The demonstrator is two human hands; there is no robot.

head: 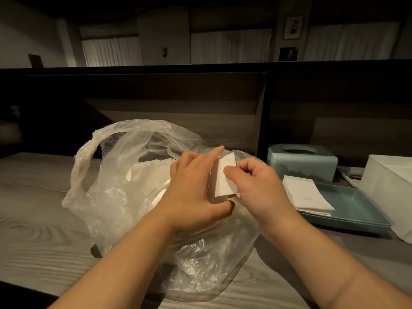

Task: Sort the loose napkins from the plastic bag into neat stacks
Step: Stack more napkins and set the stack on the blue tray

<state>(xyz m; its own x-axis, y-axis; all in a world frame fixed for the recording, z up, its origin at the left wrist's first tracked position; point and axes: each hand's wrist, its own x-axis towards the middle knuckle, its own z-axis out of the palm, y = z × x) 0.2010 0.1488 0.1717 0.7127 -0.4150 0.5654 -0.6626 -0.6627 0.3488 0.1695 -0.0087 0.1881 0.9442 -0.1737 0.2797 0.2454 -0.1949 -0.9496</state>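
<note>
Folded napkin (224, 177), long axis upright, pinched between left hand (196, 186) and right hand (256, 186) above the plastic bag (124, 175); the stack (306, 195) lies rightward, nearer the right hand.

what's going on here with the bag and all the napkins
A person is sorting napkins out of a clear plastic bag on a wood-grain table. Both hands are over the bag: the left hand and right hand hold one folded white napkin between them. More loose napkins show inside the bag. A neat stack of napkins already lies in a blue tray to the right.
</note>
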